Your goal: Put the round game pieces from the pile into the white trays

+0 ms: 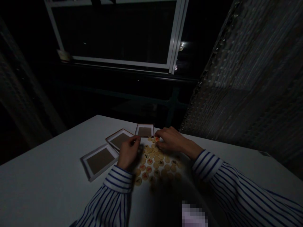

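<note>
Many round wooden Chinese chess pieces lie loosely spread on the white table, some with red or dark characters showing and others blank side up. At the far end of the spread, my right hand has its thumb and fingers closed about a Chinese chess piece with a red character. My left hand is over the left side of the pieces, fingers curled in toward the thumb. Whatever it may hold is too dark to make out. Both wrists are in blue-striped cuffs.
Three shallow box parts stand left of and behind the pieces: a near tray, a middle tray partly behind my left hand, and a small far tray. A bead curtain hangs at right. Beyond the white table is a dark window.
</note>
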`<state>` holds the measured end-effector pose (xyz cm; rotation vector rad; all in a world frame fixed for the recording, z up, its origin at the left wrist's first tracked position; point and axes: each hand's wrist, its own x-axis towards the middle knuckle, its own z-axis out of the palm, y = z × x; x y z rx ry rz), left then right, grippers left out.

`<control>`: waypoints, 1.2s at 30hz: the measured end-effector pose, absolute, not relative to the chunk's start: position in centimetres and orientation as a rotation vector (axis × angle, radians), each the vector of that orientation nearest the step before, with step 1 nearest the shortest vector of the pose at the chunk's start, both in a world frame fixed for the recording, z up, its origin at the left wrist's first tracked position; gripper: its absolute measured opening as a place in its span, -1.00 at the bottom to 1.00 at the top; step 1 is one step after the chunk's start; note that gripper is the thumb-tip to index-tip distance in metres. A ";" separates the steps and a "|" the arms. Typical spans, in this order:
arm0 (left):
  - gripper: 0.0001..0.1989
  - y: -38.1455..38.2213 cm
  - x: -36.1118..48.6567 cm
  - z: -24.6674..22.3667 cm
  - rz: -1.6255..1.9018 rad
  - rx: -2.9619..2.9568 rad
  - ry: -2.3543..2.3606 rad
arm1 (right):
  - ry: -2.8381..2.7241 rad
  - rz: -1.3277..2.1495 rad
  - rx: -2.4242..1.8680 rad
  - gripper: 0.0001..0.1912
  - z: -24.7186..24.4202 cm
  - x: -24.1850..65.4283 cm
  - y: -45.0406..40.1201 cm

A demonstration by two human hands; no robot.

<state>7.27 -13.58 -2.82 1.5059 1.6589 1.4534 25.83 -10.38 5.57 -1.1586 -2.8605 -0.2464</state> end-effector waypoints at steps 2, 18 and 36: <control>-0.65 -14.2 8.1 -2.4 1.445 1.546 1.615 | -2.855 -0.268 -1.131 -0.72 5.9 26.3 -11.3; -0.66 -20.5 15.2 -1.7 1.309 1.498 1.266 | -2.731 -0.277 -1.031 -0.73 5.7 30.9 -17.4; -0.65 -21.3 20.7 -0.3 1.239 1.257 1.097 | -2.543 -0.030 -1.108 -0.67 4.3 36.1 -20.3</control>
